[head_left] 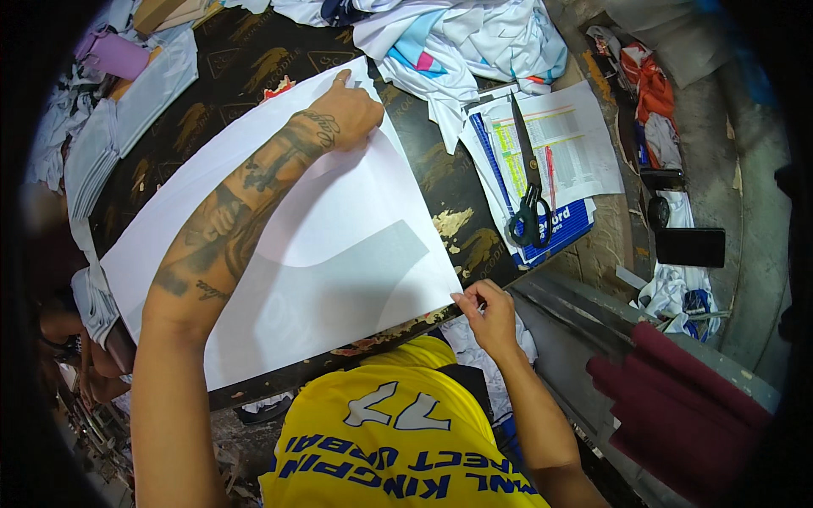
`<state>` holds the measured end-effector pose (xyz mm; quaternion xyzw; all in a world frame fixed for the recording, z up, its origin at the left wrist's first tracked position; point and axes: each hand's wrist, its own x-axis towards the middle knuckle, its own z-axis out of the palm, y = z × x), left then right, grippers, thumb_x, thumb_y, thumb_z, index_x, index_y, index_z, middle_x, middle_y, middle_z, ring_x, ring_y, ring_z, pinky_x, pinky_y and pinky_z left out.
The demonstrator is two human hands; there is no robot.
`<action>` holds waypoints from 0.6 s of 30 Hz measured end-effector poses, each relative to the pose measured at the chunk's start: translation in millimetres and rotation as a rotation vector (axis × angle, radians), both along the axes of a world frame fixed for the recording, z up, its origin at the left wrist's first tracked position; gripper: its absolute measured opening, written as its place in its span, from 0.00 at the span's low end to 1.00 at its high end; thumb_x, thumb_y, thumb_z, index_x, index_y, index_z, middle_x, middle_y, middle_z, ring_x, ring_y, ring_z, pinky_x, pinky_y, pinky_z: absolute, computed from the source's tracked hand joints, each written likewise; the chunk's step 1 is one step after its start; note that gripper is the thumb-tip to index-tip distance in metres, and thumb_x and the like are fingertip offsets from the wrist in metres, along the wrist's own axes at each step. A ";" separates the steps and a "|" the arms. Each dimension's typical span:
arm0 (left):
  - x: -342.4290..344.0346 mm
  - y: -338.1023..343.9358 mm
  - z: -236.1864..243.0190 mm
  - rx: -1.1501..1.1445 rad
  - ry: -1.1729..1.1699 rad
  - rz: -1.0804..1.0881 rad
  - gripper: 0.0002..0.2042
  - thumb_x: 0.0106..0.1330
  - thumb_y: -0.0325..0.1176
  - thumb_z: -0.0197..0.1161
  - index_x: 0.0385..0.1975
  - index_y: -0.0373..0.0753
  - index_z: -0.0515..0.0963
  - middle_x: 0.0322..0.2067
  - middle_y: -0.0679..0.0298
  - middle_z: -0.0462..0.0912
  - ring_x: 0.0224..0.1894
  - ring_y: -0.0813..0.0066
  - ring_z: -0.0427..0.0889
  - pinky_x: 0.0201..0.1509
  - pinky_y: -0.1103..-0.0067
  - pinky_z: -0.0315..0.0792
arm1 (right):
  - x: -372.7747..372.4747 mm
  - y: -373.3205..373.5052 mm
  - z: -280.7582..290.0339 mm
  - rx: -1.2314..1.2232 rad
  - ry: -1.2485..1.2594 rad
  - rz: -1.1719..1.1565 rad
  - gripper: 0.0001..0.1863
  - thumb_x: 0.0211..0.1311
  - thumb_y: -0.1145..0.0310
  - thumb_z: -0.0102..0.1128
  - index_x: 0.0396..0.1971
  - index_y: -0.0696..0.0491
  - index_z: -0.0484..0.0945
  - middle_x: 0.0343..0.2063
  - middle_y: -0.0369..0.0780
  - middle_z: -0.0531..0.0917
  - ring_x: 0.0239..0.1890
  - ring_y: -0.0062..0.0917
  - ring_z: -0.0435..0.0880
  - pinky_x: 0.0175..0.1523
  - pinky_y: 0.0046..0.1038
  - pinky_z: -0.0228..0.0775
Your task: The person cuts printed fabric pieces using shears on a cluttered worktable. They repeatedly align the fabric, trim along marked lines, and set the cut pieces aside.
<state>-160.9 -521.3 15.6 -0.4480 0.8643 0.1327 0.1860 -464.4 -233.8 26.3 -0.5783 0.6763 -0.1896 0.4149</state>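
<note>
A large white sheet (195,229), paper or thin cloth, lies across the dark table with a pale grey shape showing on its near part. At its far corner, my left hand (360,110) has its fingers curled around the edge, and my tattooed forearm crosses above the sheet. My right hand (491,313) pinches the near right corner between thumb and fingers at the table's front edge. Between the hands, the sheet's right edge runs nearly straight, with a soft fold below my left hand.
Black-handled scissors (529,203) and a red pen (550,173) lie on printed papers (584,135) at right. White garments (483,51) heap behind them. Folded white stacks (135,110) and a purple container (117,55) stand at far left. Maroon cloth (677,415) hangs lower right.
</note>
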 end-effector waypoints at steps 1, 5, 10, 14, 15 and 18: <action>-1.3 -0.8 -3.5 0.022 -0.013 0.010 0.14 0.60 0.36 0.75 0.47 0.47 0.90 0.44 0.57 0.90 0.63 0.58 0.81 0.82 0.44 0.51 | -3.4 -3.3 -10.7 0.014 -0.012 0.004 0.13 0.65 0.70 0.76 0.28 0.62 0.81 0.25 0.41 0.80 0.28 0.25 0.78 0.36 0.29 0.70; 0.7 19.6 -11.0 -0.126 0.104 0.029 0.15 0.62 0.35 0.72 0.49 0.47 0.88 0.51 0.58 0.87 0.68 0.57 0.76 0.83 0.42 0.47 | -10.6 -1.6 -26.7 0.062 -0.015 0.028 0.14 0.65 0.70 0.76 0.27 0.61 0.81 0.23 0.39 0.79 0.26 0.24 0.76 0.35 0.29 0.68; -4.5 150.4 -6.4 -0.552 0.685 0.409 0.23 0.63 0.36 0.72 0.57 0.39 0.77 0.55 0.54 0.79 0.65 0.54 0.74 0.78 0.48 0.57 | 5.3 -26.8 0.6 0.052 -0.092 0.017 0.17 0.64 0.65 0.77 0.27 0.61 0.80 0.21 0.40 0.78 0.24 0.26 0.74 0.33 0.30 0.68; 9.7 322.6 -1.8 -0.024 0.806 0.621 0.15 0.61 0.33 0.76 0.43 0.38 0.79 0.42 0.55 0.79 0.47 0.50 0.79 0.55 0.63 0.72 | 42.5 -73.5 15.2 -0.044 -0.220 0.050 0.18 0.64 0.64 0.78 0.25 0.60 0.79 0.18 0.37 0.77 0.23 0.18 0.69 0.31 0.28 0.64; 23.2 357.8 -3.8 -0.041 0.787 0.776 0.14 0.60 0.30 0.74 0.43 0.38 0.79 0.41 0.55 0.79 0.47 0.50 0.79 0.54 0.63 0.73 | 44.3 -77.9 17.1 -0.042 -0.197 0.019 0.19 0.64 0.63 0.78 0.24 0.59 0.79 0.18 0.36 0.76 0.23 0.18 0.69 0.30 0.28 0.64; 74.3 437.0 -12.2 -0.285 0.676 1.037 0.11 0.60 0.21 0.68 0.42 0.36 0.79 0.41 0.53 0.78 0.47 0.49 0.78 0.55 0.62 0.72 | 35.6 -71.1 11.1 -0.055 -0.219 -0.009 0.19 0.65 0.63 0.78 0.23 0.60 0.79 0.17 0.35 0.75 0.22 0.17 0.68 0.29 0.28 0.63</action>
